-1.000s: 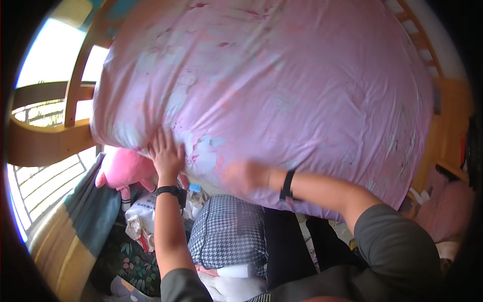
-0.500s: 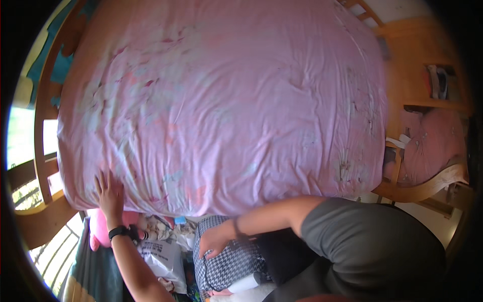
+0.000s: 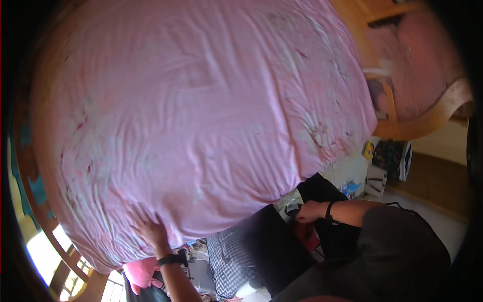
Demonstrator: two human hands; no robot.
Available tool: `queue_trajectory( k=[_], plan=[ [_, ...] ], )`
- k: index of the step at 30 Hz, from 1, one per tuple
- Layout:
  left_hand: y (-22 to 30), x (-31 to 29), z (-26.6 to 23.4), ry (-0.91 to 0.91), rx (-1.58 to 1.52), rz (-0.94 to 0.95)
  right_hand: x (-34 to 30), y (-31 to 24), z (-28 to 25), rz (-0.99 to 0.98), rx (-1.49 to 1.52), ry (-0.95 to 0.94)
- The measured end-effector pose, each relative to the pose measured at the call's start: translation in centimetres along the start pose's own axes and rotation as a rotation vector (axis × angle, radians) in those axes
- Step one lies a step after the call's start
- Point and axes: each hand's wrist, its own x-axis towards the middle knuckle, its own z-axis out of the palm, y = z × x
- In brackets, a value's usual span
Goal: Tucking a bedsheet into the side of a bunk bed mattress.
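Note:
A pink floral bedsheet, creased all over, covers a wide bed. My left hand lies palm down on the sheet near its front edge, fingers spread and holding nothing. To the right, my right hand is low beside my black-trousered leg, below the bed's edge. Its fingers are curled by a small dark thing; I cannot make out what it is or whether it is gripped. Both wrists carry black bands.
A black-and-white houndstooth piece sits below the bed's front edge, beside a pink plush-like thing. Wooden bed rails curve along the left and right. Bags stand on the floor at right.
My view has turned to the right. My right hand has left the houndstooth piece and gone right, down beside my leg. My left hand still rests on the sheet.

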Motion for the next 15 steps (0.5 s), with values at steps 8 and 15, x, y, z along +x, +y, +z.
queue_trajectory(
  k=[8, 15],
  plan=[
    [-2.5, -20.4, 10.9, -0.488, 0.611, 0.34, -7.5, 25.2, -18.0, 0.713, -0.161, 1.255],
    [29.5, -14.2, -7.6, -0.524, -0.172, 0.14, -34.0, 39.7, 4.4, 1.505, 0.142, 0.662]
  ],
)
